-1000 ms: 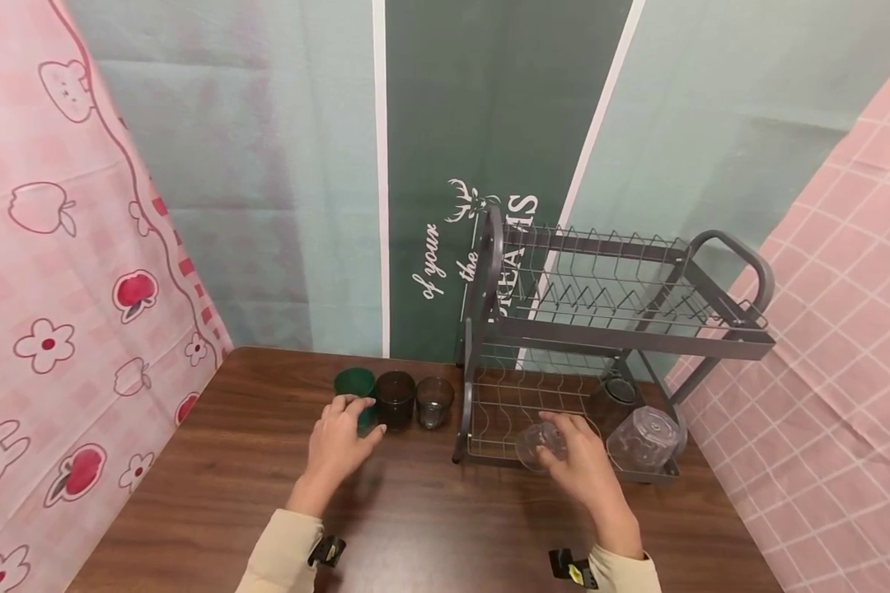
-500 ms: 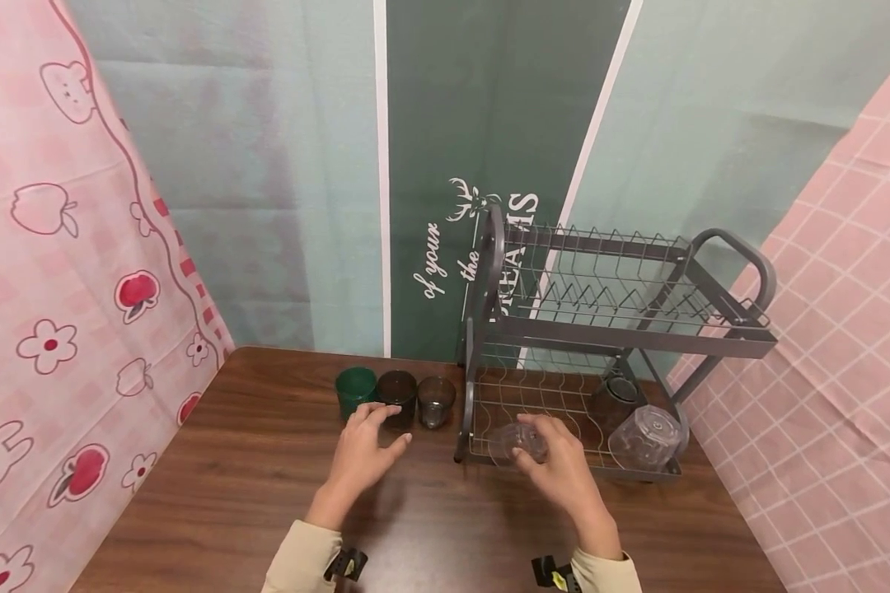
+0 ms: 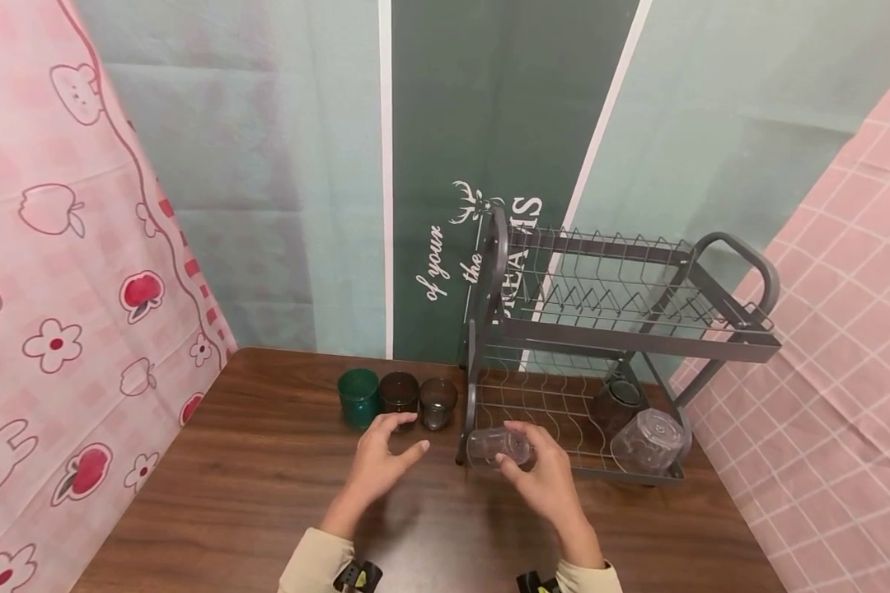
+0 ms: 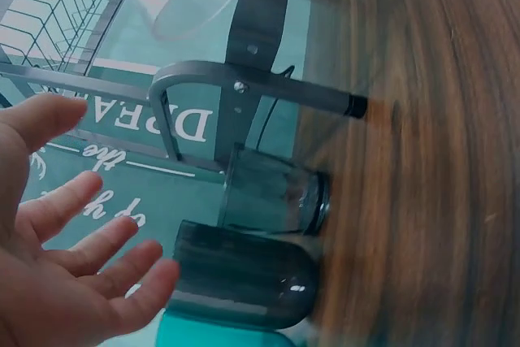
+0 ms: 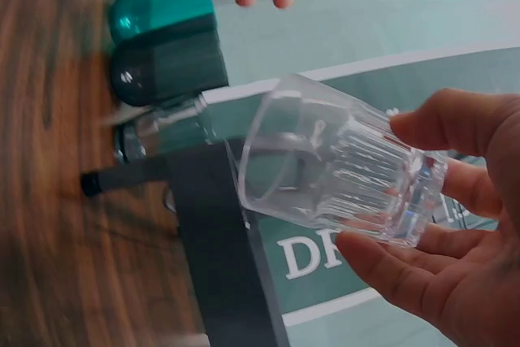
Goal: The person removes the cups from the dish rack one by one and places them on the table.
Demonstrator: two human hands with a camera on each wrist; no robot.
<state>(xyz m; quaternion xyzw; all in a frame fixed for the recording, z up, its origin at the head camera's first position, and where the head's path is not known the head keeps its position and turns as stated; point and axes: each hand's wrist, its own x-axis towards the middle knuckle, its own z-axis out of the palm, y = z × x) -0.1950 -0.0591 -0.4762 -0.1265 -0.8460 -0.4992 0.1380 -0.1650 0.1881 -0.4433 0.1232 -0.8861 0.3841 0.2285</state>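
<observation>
My right hand (image 3: 545,473) grips a clear ribbed glass (image 5: 341,164) round its base, the glass tilted on its side with the mouth toward the left. In the head view that glass is in front of the dish rack's (image 3: 608,333) lower left corner. My left hand (image 3: 380,465) holds nothing; its fingers are spread and relaxed, in front of the cups. Along the back of the table stand a green cup (image 3: 359,399), a dark brown cup (image 3: 400,391) and a smoky grey glass (image 3: 438,403), side by side.
On the rack's lower tier, at its right end, are a dark glass (image 3: 617,403) and a clear glass (image 3: 647,443), both upside down. The upper tier (image 3: 641,333) overhangs them. A wooden table (image 3: 215,494) lies below, with curtains (image 3: 326,206) behind.
My right hand has moved left with the clear glass, out from over the rack's lower tier, and the glass has tipped onto its side. My left hand has shifted right, away from the green cup.
</observation>
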